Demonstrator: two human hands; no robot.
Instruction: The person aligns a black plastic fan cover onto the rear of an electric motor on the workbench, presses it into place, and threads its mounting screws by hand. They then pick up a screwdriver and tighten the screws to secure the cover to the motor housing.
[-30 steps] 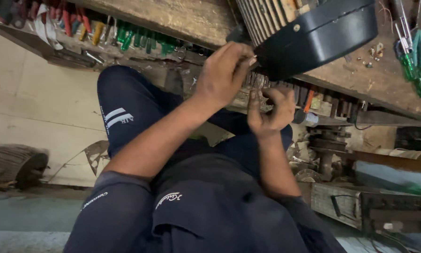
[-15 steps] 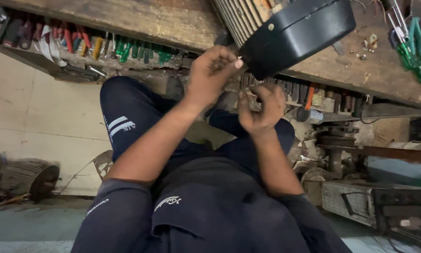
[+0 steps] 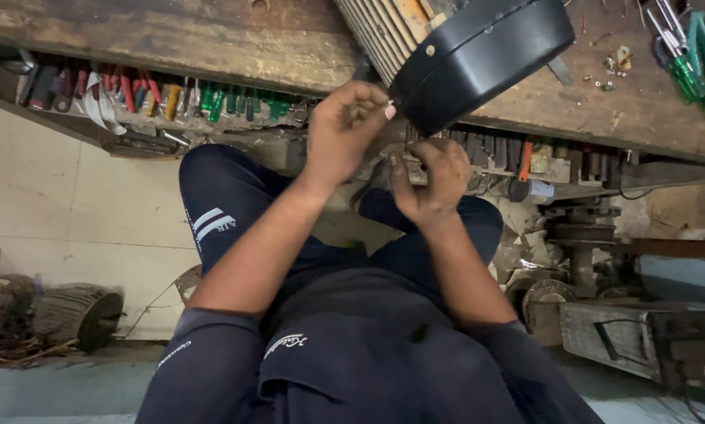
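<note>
We see a worn wooden workbench (image 3: 211, 35) running across the top, its edge scarred and dusty. Under its lip hangs a row of tools (image 3: 140, 94) — red, yellow and green handles packed side by side. At the far right of the bench top lie green-handled screwdrivers (image 3: 694, 67), with a few small screws (image 3: 615, 63) scattered just beside them. Low on the left an old electric motor (image 3: 78, 314) rests on the pale floor (image 3: 46, 196), next to a tangle of wire (image 3: 3, 330). On the right sits rusty scrap metal (image 3: 580, 251) — discs and brackets piled together.
</note>
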